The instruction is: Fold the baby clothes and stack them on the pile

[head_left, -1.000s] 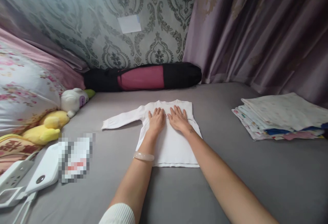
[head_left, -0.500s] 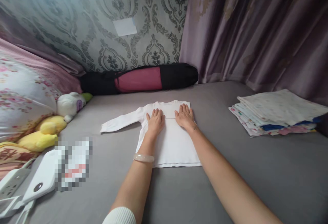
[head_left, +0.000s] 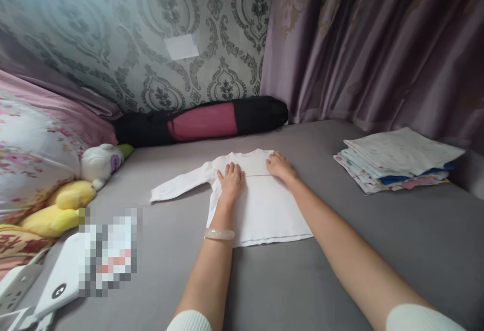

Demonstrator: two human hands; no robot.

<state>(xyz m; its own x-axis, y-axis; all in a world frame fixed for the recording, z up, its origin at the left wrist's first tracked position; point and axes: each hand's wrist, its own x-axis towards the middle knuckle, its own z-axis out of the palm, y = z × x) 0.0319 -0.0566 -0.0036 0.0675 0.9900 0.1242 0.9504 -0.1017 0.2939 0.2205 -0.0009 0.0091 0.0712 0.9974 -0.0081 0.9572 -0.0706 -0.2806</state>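
Note:
A white long-sleeved shirt (head_left: 272, 210) lies spread on the grey bed, its neck pointing away from me. Its left sleeve (head_left: 181, 184) stretches out to the side. A straight horizontal edge crosses the chest, and no sleeve sticks out on the right. My left hand (head_left: 231, 182) rests flat on the upper left of the chest, fingers spread. At the right shoulder, my right hand (head_left: 282, 165) has its fingers curled down on the fabric at the edge; the fingertips are partly hidden.
A stack of folded cloths (head_left: 397, 159) sits to the right. Along the wall lies a black and red long bag (head_left: 204, 121). Plush toys (head_left: 100, 164), a floral pillow (head_left: 34, 154), a white power bank (head_left: 66, 270) and a power strip (head_left: 18, 288) are on the left.
My right hand has slid right and its fingers have curled at the shirt's shoulder. My left hand stays flat on the chest. The view has shifted slightly.

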